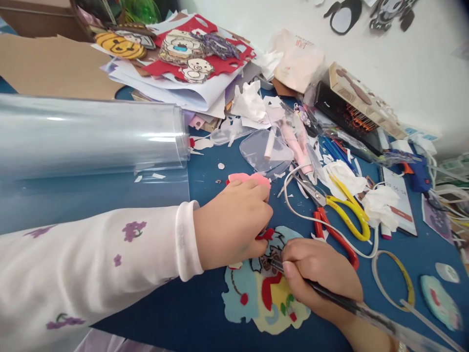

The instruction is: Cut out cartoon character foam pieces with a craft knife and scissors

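Right hand (322, 278) lower centre, fingers pinched round pen (351, 305), tip on felt cutout (264, 288). Left hand (232, 222) curled, pressing cutout's top edge. Yellow scissors (346, 208) and red scissors (335, 234) right of hands. Clear plastic roll (91, 134) at left.

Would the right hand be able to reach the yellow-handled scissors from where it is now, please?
Probably yes: the yellow-handled scissors lie in the open just beyond the right hand, nothing on top. But that hand holds a pen, which it would need to put down.
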Demonstrator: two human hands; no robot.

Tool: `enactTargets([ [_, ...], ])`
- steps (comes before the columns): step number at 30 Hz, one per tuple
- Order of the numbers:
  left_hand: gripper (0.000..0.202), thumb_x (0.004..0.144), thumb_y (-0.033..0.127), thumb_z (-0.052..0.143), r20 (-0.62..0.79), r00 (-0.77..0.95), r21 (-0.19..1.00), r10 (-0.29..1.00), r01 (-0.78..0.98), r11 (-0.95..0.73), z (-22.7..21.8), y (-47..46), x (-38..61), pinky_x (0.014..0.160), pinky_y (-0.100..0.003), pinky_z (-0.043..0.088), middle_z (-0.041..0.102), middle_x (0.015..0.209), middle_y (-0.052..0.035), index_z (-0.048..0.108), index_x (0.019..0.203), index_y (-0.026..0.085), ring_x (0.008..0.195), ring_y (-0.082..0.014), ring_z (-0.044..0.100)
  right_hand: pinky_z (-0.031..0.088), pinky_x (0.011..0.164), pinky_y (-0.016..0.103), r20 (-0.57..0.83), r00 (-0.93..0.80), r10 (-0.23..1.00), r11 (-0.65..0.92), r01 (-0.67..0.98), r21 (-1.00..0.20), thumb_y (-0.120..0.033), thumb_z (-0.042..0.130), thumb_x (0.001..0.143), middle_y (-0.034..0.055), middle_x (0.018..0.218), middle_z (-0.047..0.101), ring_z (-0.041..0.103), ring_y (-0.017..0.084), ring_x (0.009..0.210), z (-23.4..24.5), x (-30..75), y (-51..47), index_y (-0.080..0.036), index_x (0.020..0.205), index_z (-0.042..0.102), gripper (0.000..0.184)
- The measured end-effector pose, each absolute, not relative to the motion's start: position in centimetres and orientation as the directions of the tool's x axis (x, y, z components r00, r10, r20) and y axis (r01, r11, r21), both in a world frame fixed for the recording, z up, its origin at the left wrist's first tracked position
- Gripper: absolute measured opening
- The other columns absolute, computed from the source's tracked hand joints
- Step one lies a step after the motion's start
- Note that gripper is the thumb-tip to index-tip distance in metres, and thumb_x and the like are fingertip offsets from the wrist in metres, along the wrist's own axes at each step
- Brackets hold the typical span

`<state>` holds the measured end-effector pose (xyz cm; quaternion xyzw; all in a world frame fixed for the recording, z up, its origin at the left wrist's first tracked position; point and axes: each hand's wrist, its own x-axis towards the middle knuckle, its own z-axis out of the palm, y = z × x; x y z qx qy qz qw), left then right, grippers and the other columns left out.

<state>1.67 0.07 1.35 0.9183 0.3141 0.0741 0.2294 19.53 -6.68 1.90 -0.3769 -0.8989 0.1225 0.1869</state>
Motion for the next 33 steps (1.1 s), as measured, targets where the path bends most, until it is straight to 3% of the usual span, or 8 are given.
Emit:
enactTargets([
  [7, 0.013, 0.069, 0.028, 0.06, -0.014, 0.796, 0.476, 0.605, 0.537, -0.696, 1.4, 0.1, 1.7, 0.064, -0.032, 0.03, 0.05, 0.082, -0.0029, 0.056, 0.062, 0.018, 0.076, -0.0175, 0.045, 0.04, 0.043, 0.024, 0.322, -0.639, 0.699, 0.715, 0.62, -0.323, -0.008, 0.039, 0.083, -0.0027, 0.049, 0.052, 0.05, 0.01, 0.046, 1.8, 19.2, -6.6, -0.023, 0.058, 0.041, 0.029],
  [14, 0.015, 0.07, 0.03, 0.061, -0.022, 0.794, 0.466, 0.608, 0.546, -0.696, 1.6, 0.0, 1.7, 0.064, -0.032, 0.031, 0.051, 0.082, -0.0031, 0.056, 0.062, 0.018, 0.077, -0.0176, 0.046, 0.042, 0.043, 0.023, 0.286, -0.641, 0.712, 0.698, 0.606, -0.381, -0.008, 0.038, 0.083, -0.002, 0.049, 0.052, 0.052, 0.011, 0.046, 1.9, 19.5, -6.7, -0.023, 0.057, 0.04, 0.03],
  [20, 0.016, 0.07, 0.028, 0.059, -0.043, 0.804, 0.464, 0.594, 0.542, -0.7, 1.7, -0.1, 1.4, 0.063, -0.034, 0.031, 0.05, 0.08, -0.0037, 0.053, 0.059, 0.018, 0.075, -0.0184, 0.045, 0.047, 0.048, 0.024, 0.3, -0.451, 0.841, 0.541, 0.706, -0.457, -0.006, 0.038, 0.082, -0.0013, 0.05, 0.055, 0.058, 0.012, 0.049, 2.3, 20.2, -7.3, -0.022, 0.053, 0.037, 0.034],
  [24, 0.018, 0.07, 0.029, 0.06, -0.066, 0.802, 0.448, 0.594, 0.556, -0.7, 1.9, 0.0, 1.5, 0.062, -0.034, 0.031, 0.05, 0.08, -0.0034, 0.052, 0.057, 0.018, 0.073, -0.0176, 0.043, 0.046, 0.046, 0.023, 0.227, -0.556, 0.799, 0.599, 0.703, -0.383, -0.008, 0.037, 0.083, -0.0002, 0.049, 0.055, 0.059, 0.012, 0.048, 2.2, 20.2, -7.1, -0.022, 0.052, 0.037, 0.033],
  [27, 0.02, 0.07, 0.029, 0.059, -0.073, 0.803, 0.447, 0.592, 0.557, -0.7, 2.0, 0.0, 1.6, 0.063, -0.034, 0.031, 0.049, 0.08, -0.0032, 0.05, 0.056, 0.018, 0.073, -0.0174, 0.043, 0.045, 0.047, 0.023, 0.249, -0.577, 0.778, 0.628, 0.699, -0.343, -0.008, 0.037, 0.083, -0.0006, 0.05, 0.055, 0.059, 0.012, 0.049, 1.9, 20.3, -6.9, -0.022, 0.054, 0.038, 0.032],
  [33, 0.021, 0.071, 0.026, 0.057, -0.085, 0.795, 0.435, 0.6, 0.572, -0.695, 2.3, -0.2, 1.6, 0.065, -0.035, 0.032, 0.048, 0.079, -0.0026, 0.047, 0.055, 0.018, 0.075, -0.0173, 0.043, 0.045, 0.048, 0.022, 0.3, -0.59, 0.75, 0.661, 0.646, -0.382, -0.005, 0.04, 0.08, -0.0015, 0.051, 0.054, 0.057, 0.011, 0.05, 1.7, 20.4, -7.0, -0.023, 0.054, 0.037, 0.032],
])
